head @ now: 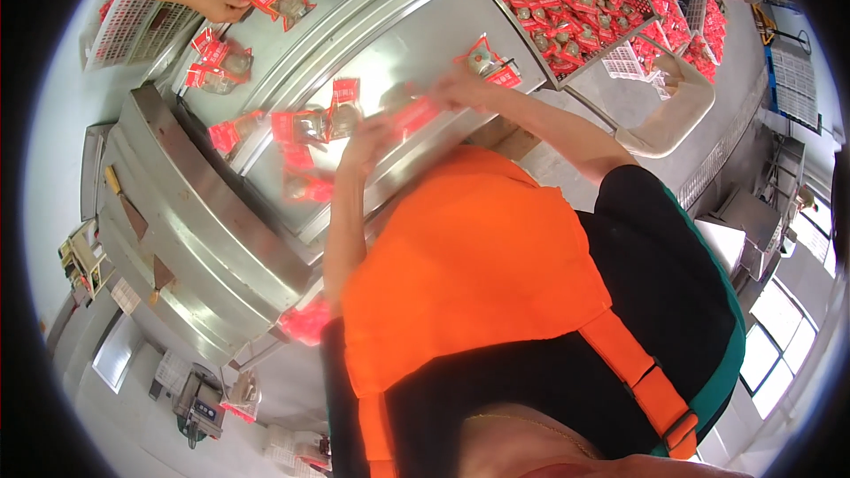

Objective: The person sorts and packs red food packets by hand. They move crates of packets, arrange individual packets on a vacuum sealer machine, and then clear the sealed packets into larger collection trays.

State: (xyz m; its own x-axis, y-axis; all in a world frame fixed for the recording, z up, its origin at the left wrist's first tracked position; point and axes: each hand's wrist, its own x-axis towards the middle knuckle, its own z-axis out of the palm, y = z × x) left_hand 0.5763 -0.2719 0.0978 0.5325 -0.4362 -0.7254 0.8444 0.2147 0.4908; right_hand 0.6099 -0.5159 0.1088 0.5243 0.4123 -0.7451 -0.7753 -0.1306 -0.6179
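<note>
Before me on a steel worktable (425,26), red-and-clear packets with round, egg-like contents lie about. My left hand (368,139) is blurred beside an upright packet (344,106); its finger closure cannot be told. My right hand (461,87), also blurred, is close to a smeared red packet (415,116) between both hands; whether it grips this packet is unclear. Just beyond my right hand, another packet (483,58) lies near the table's edge. More packets (299,127) are grouped left of my left hand, with one (309,186) below them.
A perforated tray (556,79) heaped with packets adjoins the table at the upper right. Across raised metal rails (372,6), another person's hand (229,6) touches packets. A curved steel housing (199,212) with two scrapers (133,212) stands at left. White crates (624,61) stand beyond the tray.
</note>
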